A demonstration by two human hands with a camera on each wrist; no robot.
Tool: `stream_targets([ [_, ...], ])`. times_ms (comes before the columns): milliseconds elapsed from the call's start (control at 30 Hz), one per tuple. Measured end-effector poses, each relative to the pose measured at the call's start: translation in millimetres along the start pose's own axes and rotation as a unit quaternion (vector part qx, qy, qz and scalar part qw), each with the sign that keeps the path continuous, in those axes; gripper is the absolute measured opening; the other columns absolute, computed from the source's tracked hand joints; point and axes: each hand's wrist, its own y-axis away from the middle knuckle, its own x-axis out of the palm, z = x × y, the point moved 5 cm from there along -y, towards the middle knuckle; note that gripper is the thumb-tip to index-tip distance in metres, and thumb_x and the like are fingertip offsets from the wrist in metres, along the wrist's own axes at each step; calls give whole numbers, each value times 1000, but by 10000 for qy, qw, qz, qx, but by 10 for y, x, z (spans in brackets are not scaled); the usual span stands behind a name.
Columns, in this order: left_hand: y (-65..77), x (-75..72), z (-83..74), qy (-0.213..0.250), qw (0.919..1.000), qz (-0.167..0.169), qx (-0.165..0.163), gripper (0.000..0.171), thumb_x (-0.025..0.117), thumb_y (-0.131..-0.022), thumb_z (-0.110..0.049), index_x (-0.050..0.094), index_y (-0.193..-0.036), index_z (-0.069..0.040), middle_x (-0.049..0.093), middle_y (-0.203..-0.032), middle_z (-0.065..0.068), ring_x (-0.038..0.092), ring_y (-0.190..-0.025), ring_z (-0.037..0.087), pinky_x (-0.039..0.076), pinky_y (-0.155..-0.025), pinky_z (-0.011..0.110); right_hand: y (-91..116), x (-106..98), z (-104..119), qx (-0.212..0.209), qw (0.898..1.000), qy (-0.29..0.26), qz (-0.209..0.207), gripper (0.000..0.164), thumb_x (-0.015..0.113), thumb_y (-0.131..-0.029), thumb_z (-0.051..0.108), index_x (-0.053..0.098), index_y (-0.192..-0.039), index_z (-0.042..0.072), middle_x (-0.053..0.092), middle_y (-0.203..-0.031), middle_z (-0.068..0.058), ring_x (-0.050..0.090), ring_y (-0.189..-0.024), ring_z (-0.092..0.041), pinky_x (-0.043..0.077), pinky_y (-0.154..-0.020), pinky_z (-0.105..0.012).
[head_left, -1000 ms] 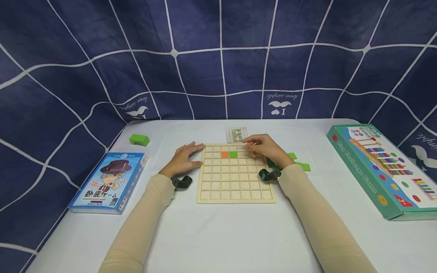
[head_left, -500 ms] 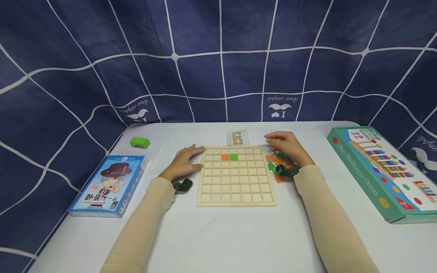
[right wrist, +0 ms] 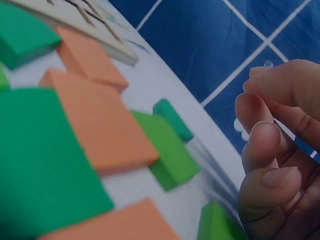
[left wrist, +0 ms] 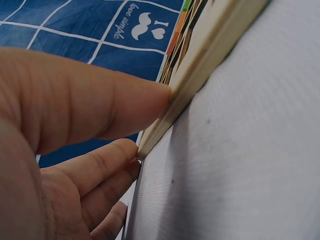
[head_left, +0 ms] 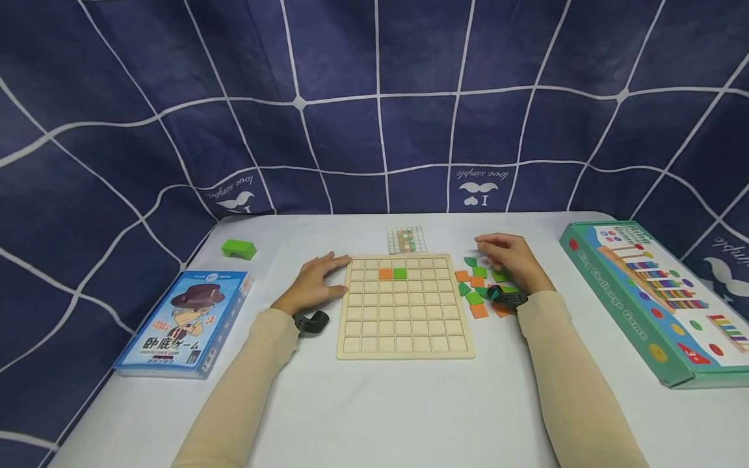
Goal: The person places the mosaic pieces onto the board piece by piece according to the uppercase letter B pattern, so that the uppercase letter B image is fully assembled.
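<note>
Head view: a wooden grid board [head_left: 405, 305] lies flat at the centre of the white bench [head_left: 374, 403], with one orange tile [head_left: 385, 274] and one green tile [head_left: 400, 273] seated side by side in its second row. The left hand [head_left: 316, 281] rests on the bench with fingers extended, its grip released; the left wrist view shows the fingertips [left wrist: 150, 97] touching the board's left edge. The right hand [head_left: 510, 261] hovers over a loose pile of orange and green tiles [head_left: 476, 291] just right of the board, fingers loosely curled and grasping nothing in the right wrist view. A small pattern card [head_left: 406, 239] lies behind the board. A blue game box [head_left: 186, 322], a green block [head_left: 238, 248] and a green game box [head_left: 655, 296] sit at the bench's sides.
</note>
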Motion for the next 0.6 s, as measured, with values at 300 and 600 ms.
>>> stream_targets([
  [300,15,-6,4,43,10000,-56,33,70,77,-94,-19,54,-158,-4,48,-166,16,27,-163,40,10,-134,56,-57,-2,-114,155,9988,467,30,44,69,-107,14,62,-142,-12,66,-88,11,49,-64,-6,44,-58,-18],
  [600,17,5,-1,47,10000,-77,18,70,77,-93,-18,54,-158,-4,48,-166,16,27,-163,40,10,-134,56,-12,24,-79,77,9841,1761,212,42,82,-96,19,75,-128,-6,74,-97,2,57,-85,-16,50,-72,-22],
])
